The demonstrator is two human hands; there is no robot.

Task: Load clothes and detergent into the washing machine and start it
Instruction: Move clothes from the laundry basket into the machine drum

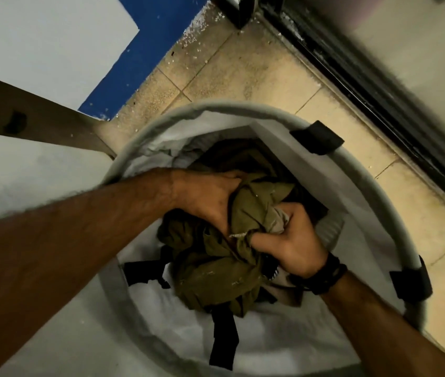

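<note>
Both hands are curled into the olive clothes point(215, 268) bunched in the middle of the white laundry basket point(373, 191) on the floor, left hand point(210, 197) gripping the far side, right hand point(294, 246) pinching the near-right folds, so the bundle lies directly between them.

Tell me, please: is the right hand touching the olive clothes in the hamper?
Touching. The head view shows the right hand with its fingers curled into the olive clothes, bunching the fabric.
</note>
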